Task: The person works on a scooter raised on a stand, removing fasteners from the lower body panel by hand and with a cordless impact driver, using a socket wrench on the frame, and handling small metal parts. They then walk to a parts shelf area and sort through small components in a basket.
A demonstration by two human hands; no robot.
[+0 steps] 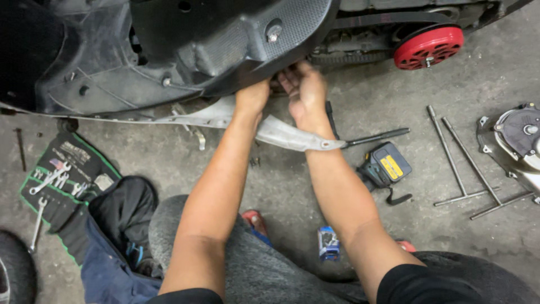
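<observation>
Underneath, both my hands work at the scooter's black underside panel (225, 50), left hand (251, 97) hidden beneath it, grip unseen, right hand (304, 93) fingers curled at its edge, panel not yet off.

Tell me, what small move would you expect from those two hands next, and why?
Probably a feel along the lower edge of the black plastic scooter panel for whatever sits behind it. Both the left hand and the right hand are tucked under that edge, seemingly holding no tool, while the silver wrenches on the green-edged mat lie untouched.
</observation>
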